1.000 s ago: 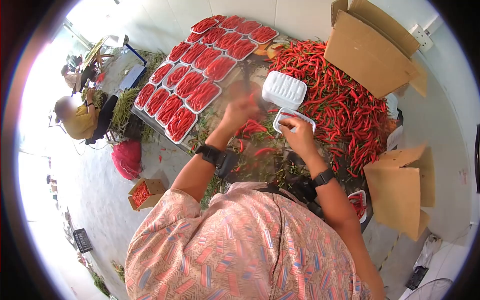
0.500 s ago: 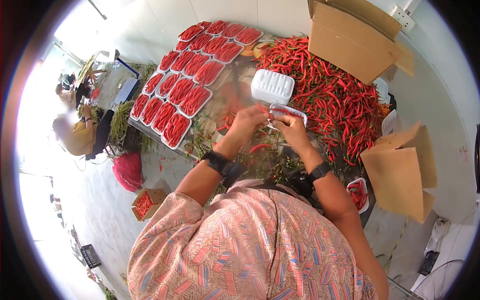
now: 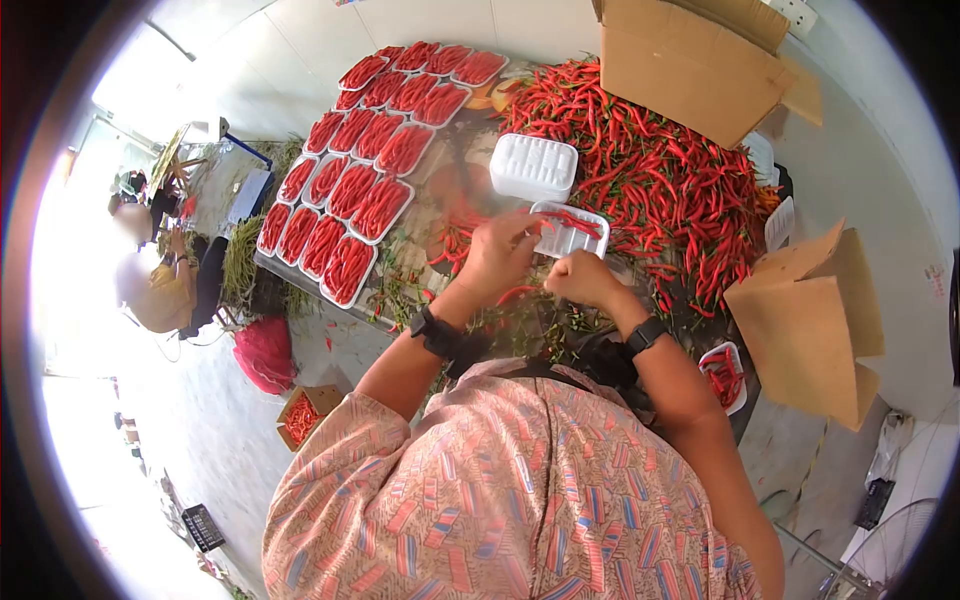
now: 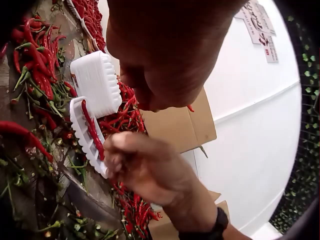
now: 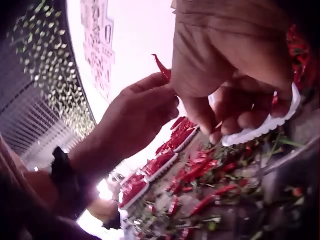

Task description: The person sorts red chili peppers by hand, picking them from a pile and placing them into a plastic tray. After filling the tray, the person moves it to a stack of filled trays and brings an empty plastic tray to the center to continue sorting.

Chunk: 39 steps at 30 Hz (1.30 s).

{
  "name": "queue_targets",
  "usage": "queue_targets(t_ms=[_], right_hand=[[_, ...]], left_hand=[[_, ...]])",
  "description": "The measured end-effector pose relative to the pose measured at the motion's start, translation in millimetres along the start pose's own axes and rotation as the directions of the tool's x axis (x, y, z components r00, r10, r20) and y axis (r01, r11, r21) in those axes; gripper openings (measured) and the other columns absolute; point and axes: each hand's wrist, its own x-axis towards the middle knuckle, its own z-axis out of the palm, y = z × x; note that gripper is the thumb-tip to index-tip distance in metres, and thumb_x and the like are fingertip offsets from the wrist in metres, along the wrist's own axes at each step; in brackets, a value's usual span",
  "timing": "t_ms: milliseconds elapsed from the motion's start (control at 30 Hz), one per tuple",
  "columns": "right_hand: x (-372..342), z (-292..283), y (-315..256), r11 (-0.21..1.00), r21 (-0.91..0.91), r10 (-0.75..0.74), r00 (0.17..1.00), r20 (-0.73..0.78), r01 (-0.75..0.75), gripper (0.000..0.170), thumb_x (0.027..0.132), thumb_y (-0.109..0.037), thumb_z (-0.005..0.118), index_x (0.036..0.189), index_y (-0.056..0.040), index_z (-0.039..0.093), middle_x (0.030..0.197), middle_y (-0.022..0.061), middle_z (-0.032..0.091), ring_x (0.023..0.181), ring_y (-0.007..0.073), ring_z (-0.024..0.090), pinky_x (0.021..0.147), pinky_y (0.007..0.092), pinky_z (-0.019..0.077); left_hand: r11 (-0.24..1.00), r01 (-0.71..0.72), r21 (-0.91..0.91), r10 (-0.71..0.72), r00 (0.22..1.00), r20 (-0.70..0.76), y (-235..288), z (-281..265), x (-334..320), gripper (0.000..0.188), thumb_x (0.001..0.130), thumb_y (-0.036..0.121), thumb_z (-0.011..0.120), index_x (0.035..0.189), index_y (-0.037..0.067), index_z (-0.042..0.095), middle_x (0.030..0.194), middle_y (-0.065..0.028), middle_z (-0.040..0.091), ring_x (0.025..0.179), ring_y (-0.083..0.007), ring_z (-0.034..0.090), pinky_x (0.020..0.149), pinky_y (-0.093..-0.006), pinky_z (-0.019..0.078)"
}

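My left hand [image 3: 493,262] [image 5: 127,117] pinches a red chili [image 5: 161,67] by its fingertips, left of a small white tray [image 3: 574,242] [image 4: 81,131]. A few red chilies [image 4: 92,131] lie along one side inside that tray. At the tray's near edge is my right hand [image 3: 583,280] [image 4: 150,172] [image 5: 225,55], its fingers curled; whether a tiny stem is between them is unclear. Behind the tray stands a stack of white trays [image 3: 534,168] [image 4: 97,82].
A large heap of red chilies [image 3: 650,190] covers the table's right side. Filled trays [image 3: 350,190] stand in rows at the left. Loose chilies and green stems lie near my hands. Cardboard boxes [image 3: 690,75] stand behind and at right; a part-filled tray [image 3: 738,392] is at lower right.
My hands met over the tray's left corner half a second ago and are now apart. The right hand has moved down toward me, uncovering more of the tray. The view has shifted slightly.
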Motion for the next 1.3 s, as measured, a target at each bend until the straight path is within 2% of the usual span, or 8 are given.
queue_targets(t_ms=[100, 167, 333, 433, 767, 833, 933, 1300], right_hand=[[-13.7, -2.4, -1.8, 0.97, -0.239, 0.076, 0.991, 0.111, -0.048, 0.022, 0.073, -0.025, 0.071, 0.072, -0.0034, 0.069, 0.06, 0.0098, 0.063, 0.056, 0.0182, 0.06, 0.056, 0.0336, 0.0463], [-14.5, 2.5, 11.8, 0.993, -0.12, -0.036, 0.982, -0.185, 0.014, 0.022, 0.073, -0.028, 0.066, 0.065, -0.0075, 0.067, 0.065, 0.0126, 0.063, 0.065, 0.0317, 0.063, 0.061, 0.0416, 0.0479], [-18.0, -1.8, 30.6, 1.0, -0.018, -0.002, 0.934, -0.358, -0.005, 0.014, 0.074, -0.022, 0.066, 0.073, -0.0085, 0.068, 0.07, 0.013, 0.064, 0.067, 0.0319, 0.063, 0.063, 0.0411, 0.0484], [-18.5, -3.1, 35.6, 0.999, -0.008, 0.032, 0.928, -0.371, -0.037, 0.013, 0.074, -0.021, 0.064, 0.075, -0.0083, 0.068, 0.072, 0.0135, 0.065, 0.069, 0.0322, 0.063, 0.064, 0.0415, 0.0487], [-15.7, -4.5, 29.2, 0.998, -0.01, 0.05, 0.9, -0.434, -0.061, 0.016, 0.075, -0.02, 0.06, 0.077, -0.0048, 0.067, 0.077, 0.018, 0.064, 0.076, 0.0369, 0.062, 0.069, 0.0449, 0.0487], [-14.9, -4.5, 30.3, 0.998, -0.026, 0.035, 0.897, -0.44, -0.052, 0.016, 0.075, -0.02, 0.06, 0.077, -0.0048, 0.067, 0.077, 0.018, 0.064, 0.076, 0.0369, 0.062, 0.069, 0.0451, 0.0487], [-14.8, -4.6, 32.4, 0.999, -0.04, 0.015, 0.896, -0.444, -0.037, 0.016, 0.075, -0.019, 0.06, 0.077, -0.0047, 0.067, 0.076, 0.018, 0.064, 0.075, 0.0369, 0.062, 0.069, 0.0453, 0.0487], [-17.0, -5.7, 29.7, 0.999, -0.052, -0.035, 0.879, -0.476, 0.011, 0.013, 0.074, -0.016, 0.06, 0.075, -0.0048, 0.067, 0.074, 0.0171, 0.064, 0.072, 0.0361, 0.063, 0.067, 0.0444, 0.049]], left_hand=[[0.991, 0.004, 0.13, -0.01, 0.999, 0.044, -21.1, 4.6, 11.0, 0.022, 0.08, 0.009, 0.061, 0.101, 0.006, 0.066, 0.089, -0.0134, 0.065, 0.079, -0.0298, 0.065, 0.067, -0.0392, 0.0506], [0.975, -0.04, 0.22, 0.023, 0.996, 0.081, -36.7, 12.4, 20.8, 0.021, 0.08, 0.011, 0.06, 0.099, 0.007, 0.066, 0.087, -0.0138, 0.065, 0.079, -0.0306, 0.064, 0.067, -0.041, 0.0502], [0.878, -0.043, 0.476, -0.033, 0.988, 0.151, -53.5, 33.3, 38.5, 0.013, 0.078, 0.014, 0.061, 0.089, 0.01, 0.068, 0.085, -0.012, 0.066, 0.079, -0.0323, 0.063, 0.067, -0.0431, 0.0502], [0.865, -0.123, 0.486, 0.066, 0.989, 0.133, -67.6, 44.9, 44.1, 0.014, 0.078, 0.015, 0.061, 0.088, 0.012, 0.069, 0.083, -0.0103, 0.065, 0.078, -0.0315, 0.063, 0.068, -0.0427, 0.0508], [0.82, -0.112, 0.561, 0.046, 0.99, 0.131, -79.0, 59.9, 47.5, 0.014, 0.079, 0.013, 0.057, 0.086, 0.014, 0.068, 0.083, -0.0091, 0.062, 0.078, -0.0297, 0.062, 0.072, -0.0421, 0.0495], [0.806, -0.173, 0.566, 0.142, 0.985, 0.098, -78.4, 61.0, 46.6, 0.004, 0.075, 0.01, 0.058, 0.073, 0.01, 0.062, 0.078, -0.0082, 0.059, 0.075, -0.0291, 0.061, 0.066, -0.0416, 0.05], [0.807, -0.219, 0.548, 0.197, 0.975, 0.1, -79.2, 63.2, 46.8, 0.004, 0.073, 0.01, 0.058, 0.073, 0.01, 0.062, 0.077, -0.0076, 0.058, 0.075, -0.0283, 0.061, 0.066, -0.0411, 0.0495], [0.805, -0.12, 0.581, 0.089, 0.993, 0.082, -68.4, 53.5, 46.9, 0.006, 0.075, 0.016, 0.06, 0.076, 0.014, 0.066, 0.08, -0.0054, 0.06, 0.075, -0.026, 0.061, 0.069, -0.0384, 0.0501]])
